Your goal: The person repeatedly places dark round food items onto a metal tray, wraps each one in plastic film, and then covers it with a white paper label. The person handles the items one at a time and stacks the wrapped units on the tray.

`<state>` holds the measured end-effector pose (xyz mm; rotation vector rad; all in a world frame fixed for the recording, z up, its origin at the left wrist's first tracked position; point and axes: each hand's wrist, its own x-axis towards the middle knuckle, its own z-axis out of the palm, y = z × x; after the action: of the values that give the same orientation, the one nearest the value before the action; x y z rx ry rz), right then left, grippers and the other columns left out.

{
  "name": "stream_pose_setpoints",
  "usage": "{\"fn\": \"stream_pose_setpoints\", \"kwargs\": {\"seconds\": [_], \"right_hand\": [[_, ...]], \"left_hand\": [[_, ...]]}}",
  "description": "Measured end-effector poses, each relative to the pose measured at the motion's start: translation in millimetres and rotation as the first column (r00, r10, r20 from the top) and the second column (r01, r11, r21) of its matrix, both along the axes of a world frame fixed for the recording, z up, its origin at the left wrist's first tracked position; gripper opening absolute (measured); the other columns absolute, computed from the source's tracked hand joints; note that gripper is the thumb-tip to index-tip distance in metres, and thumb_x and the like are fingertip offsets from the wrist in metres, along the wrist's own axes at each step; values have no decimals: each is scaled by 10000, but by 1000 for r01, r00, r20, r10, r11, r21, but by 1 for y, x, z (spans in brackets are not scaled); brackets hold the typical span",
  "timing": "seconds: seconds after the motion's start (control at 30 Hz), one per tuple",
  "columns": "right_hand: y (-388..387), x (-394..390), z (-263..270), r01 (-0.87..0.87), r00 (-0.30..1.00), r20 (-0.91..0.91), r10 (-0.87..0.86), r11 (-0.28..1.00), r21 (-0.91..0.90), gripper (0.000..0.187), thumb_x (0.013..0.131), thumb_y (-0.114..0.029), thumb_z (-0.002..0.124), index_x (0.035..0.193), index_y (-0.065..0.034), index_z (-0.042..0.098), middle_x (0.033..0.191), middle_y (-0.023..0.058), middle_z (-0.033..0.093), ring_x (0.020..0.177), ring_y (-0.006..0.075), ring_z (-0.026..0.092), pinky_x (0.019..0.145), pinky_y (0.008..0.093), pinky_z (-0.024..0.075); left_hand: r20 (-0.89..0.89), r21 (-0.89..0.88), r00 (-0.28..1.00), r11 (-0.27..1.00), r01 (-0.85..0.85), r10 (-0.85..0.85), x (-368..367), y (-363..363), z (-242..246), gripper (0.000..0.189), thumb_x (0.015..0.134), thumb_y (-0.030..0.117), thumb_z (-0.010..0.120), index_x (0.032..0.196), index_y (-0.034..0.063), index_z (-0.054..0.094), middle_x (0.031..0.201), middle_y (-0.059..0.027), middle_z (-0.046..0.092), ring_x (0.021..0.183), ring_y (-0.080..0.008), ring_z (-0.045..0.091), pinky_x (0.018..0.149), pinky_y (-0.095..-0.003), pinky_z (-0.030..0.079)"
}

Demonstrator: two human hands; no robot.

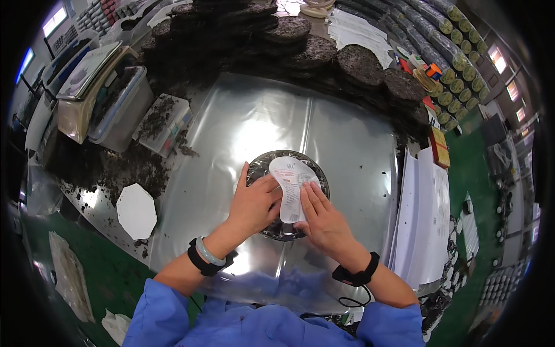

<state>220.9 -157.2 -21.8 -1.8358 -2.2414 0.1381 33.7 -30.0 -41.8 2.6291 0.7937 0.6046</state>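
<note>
Before me lies a round dark disc [260, 167] in shiny clear wrapping, resting on a clear plastic sheet [355, 130]. A white curved-edged label [288, 173] bearing print lies over its middle and right part. My left hand [256, 204] is on the disc's left side, fingers spread, with fingertips at the label's left edge. Flat across the label's right side rests my right hand [323, 217], its fingers extended and its thumb near the label's lower end. What lies beneath both palms is hidden.
Dark, rough round cakes [360, 65] are stacked along the back. At left stand a clear plastic bin [125, 112], a small crumb-covered box [161, 123] and a white octagonal card [136, 211]. Paper sheets [427, 221] and a yellow-red box [439, 147] lie at right.
</note>
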Motion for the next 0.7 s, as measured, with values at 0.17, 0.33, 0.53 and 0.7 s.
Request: {"fn": "stream_pose_setpoints", "kwargs": {"seconds": [0.17, 0.33, 0.53, 0.7], "right_hand": [[13, 5, 38, -82, 996, 26, 86, 987, -137, 837, 964, -527, 564, 1467, 118, 384, 1525, 271, 422, 1472, 404, 338, 1204, 478, 305], [63, -11, -12, -18, 944, -331, -14, 995, -93, 751, 1018, -531, 441, 1562, -24, 338, 1615, 227, 314, 1533, 396, 208, 1262, 495, 98], [59, -38, -15, -27, 1000, 1, 27, 1000, -7, 781, 941, -644, 530, 1587, -238, 362, 1662, 148, 251, 1554, 368, 142, 1242, 582, 65], [61, -34, -24, -59, 998, -25, 59, 998, -11, 799, 946, -669, 520, 1589, -224, 359, 1672, 169, 213, 1558, 384, 116, 1238, 580, 47]], "left_hand": [[25, -4, 999, 999, -33, 33, -3, 0, -2, 299, 873, 254, 671, 1148, 163, 741, 1272, -2, 674, 1261, -207, 574, 1208, -685, 129], [23, -128, 999, 991, 29, -27, -9, 5, 6, 295, 913, 226, 662, 1195, 157, 717, 1286, -13, 678, 1307, -197, 549, 1241, -562, 193], [234, -709, 940, 705, -9, 247, -54, 28, -30, 636, 919, 214, 695, 1468, 43, 424, 1461, -177, 501, 1411, -276, 435, 1201, -425, 309], [307, -749, 873, 662, -24, 379, -27, 10, -30, 832, 889, 179, 738, 1538, -47, 270, 1487, -267, 418, 1424, -338, 401, 1179, -419, 333]]}}
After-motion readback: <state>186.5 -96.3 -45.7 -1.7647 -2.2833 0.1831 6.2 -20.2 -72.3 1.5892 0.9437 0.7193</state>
